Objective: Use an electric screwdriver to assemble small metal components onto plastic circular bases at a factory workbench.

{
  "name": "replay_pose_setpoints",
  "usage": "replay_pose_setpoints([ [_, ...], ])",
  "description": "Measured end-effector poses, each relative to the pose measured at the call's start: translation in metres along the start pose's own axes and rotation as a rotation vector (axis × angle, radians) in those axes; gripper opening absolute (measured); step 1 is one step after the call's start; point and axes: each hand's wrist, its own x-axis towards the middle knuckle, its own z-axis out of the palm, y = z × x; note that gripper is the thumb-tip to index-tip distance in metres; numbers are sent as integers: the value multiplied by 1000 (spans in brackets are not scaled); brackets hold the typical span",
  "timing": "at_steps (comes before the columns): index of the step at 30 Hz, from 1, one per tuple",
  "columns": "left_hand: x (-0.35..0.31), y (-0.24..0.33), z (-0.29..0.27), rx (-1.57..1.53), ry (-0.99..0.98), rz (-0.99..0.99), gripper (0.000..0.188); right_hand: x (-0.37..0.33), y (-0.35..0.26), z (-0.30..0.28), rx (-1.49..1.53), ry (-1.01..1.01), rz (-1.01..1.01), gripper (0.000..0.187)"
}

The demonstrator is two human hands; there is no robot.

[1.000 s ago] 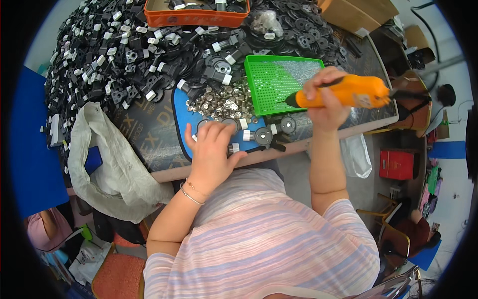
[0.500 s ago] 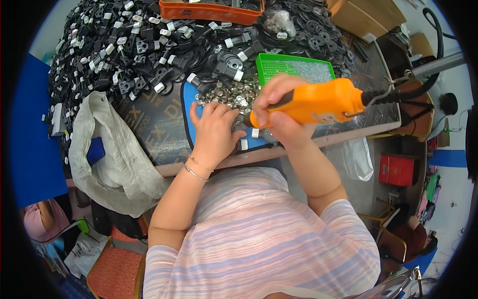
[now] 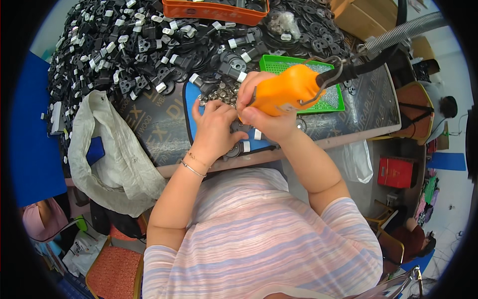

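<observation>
My right hand [image 3: 266, 119] is wrapped round an orange electric screwdriver [image 3: 289, 89], its tip hidden behind my fingers and pointing toward my left hand [image 3: 214, 128]. With thumb and fingers curled, that left hand grips a black plastic part [image 3: 241, 126], mostly covered, on a blue mat [image 3: 190, 95]. Beside my thumb lies a black piece with a white end [image 3: 246, 146]. Small round metal caps [image 3: 221, 93] are heaped just beyond my fingers. A green tray [image 3: 341, 102] holding many small silvery pieces stands behind the screwdriver.
A large heap of black parts with white ends [image 3: 144, 50] covers the table's far left. At the back are an orange bin [image 3: 214, 12] and a cardboard box [image 3: 366, 17]. A whitish sack [image 3: 124, 164] hangs at the left edge. The screwdriver's coiled spring [image 3: 403, 32] slants in from upper right.
The screwdriver and my right hand have shifted left, and the tool stands more upright. Its cable and spring have swung toward the middle. My left hand has stayed nearly in place.
</observation>
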Motion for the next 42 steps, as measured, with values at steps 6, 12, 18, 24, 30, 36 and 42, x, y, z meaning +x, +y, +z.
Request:
replay_pose_setpoints([
  [6, 1, 0, 0, -12, -51, -16, 39, 16, 0, -18, -141, -261, -196, 21],
  [12, -1, 2, 2, 1, -22, -17, 41, 16, -47, -52, 174, 81, -333, 23],
  [18, 0, 13, 9, 31, -5, -34, 39, 7, -29, -82, -10, 344, -292, 20],
  [24, -1, 16, 14, 28, 5, -33, 40, 13, -18, -83, -9, 369, -260, 22],
  [30, -1, 15, 15, 17, 17, -34, 41, 14, -16, -86, -8, 349, -270, 22],
  [36, -1, 16, 15, 19, 20, -31, 41, 14, -15, -83, 2, 367, -246, 21],
  [42, -2, 14, 16, 10, 25, -27, 41, 16, -21, -83, -25, 341, -259, 19],
])
